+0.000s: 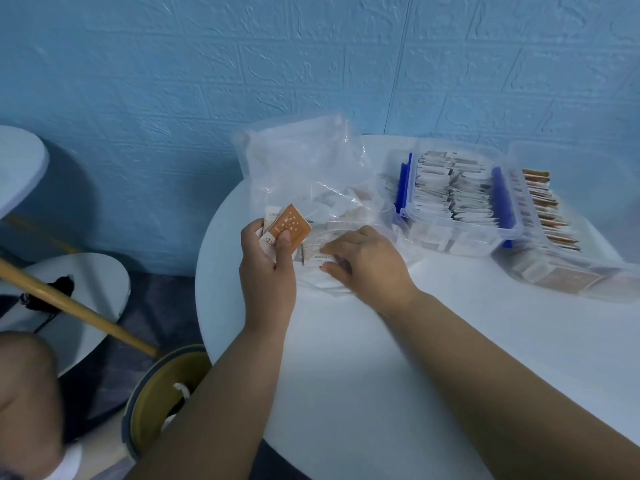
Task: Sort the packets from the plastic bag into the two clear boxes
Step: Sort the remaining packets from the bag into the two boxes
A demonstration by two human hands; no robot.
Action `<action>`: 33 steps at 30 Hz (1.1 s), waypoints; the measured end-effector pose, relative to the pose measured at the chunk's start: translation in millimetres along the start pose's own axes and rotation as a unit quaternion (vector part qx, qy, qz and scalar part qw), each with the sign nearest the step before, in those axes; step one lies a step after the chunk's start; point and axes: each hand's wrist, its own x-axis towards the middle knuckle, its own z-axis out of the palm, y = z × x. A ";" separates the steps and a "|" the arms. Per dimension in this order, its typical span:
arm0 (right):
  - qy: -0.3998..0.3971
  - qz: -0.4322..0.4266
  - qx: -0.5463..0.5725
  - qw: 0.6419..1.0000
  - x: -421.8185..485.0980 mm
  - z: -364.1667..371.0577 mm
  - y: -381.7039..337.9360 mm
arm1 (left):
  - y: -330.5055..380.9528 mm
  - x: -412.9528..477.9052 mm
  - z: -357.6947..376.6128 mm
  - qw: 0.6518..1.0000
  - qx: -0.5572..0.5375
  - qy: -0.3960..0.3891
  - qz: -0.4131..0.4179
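A crumpled clear plastic bag [304,174] with packets inside lies at the back of the round white table [381,358]. My left hand [266,268] grips a small stack of packets, an orange packet [289,228] with white stars on top and white ones behind it. My right hand [363,265] rests at the bag's mouth, its fingertips pinching a white packet [317,245]. To the right stand two clear boxes: the nearer clear box [457,233] with blue latches holds white packets, and the farther clear box [568,271] holds orange packets.
A blue textured wall runs behind the table. Left of the table are a wooden stick [79,310], a white round stool [86,296] and a yellow-lined bin [162,400] on the floor. My knee [27,393] shows at the lower left.
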 end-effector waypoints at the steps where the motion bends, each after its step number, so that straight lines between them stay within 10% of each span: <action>1: 0.014 -0.022 -0.011 1.000 -1.7 -0.4 0.9 | -0.1 -0.2 0.0 1.000 -0.002 0.001 0.003; 7: 0.046 0.036 0.115 0.992 -14.8 -16.8 1.7 | 1.8 -0.8 -0.4 1.000 -0.016 0.000 0.015; 13: 0.032 0.279 0.458 0.844 -42.3 -65.4 -7.6 | 10.3 -11.4 1.8 0.997 -0.066 -0.044 0.008; 22: 0.075 0.390 0.561 0.726 -88.3 -92.4 -1.9 | 50.2 -62.2 50.4 0.872 -0.330 -0.220 -0.287; 27: 0.091 0.412 0.543 0.726 -107.0 -100.2 4.3 | 47.8 -88.9 61.4 0.891 -0.289 -0.289 -0.196; 33: 0.162 0.342 0.415 0.827 -107.8 -99.7 6.6 | 37.4 -96.9 59.7 0.942 -0.066 -0.328 0.035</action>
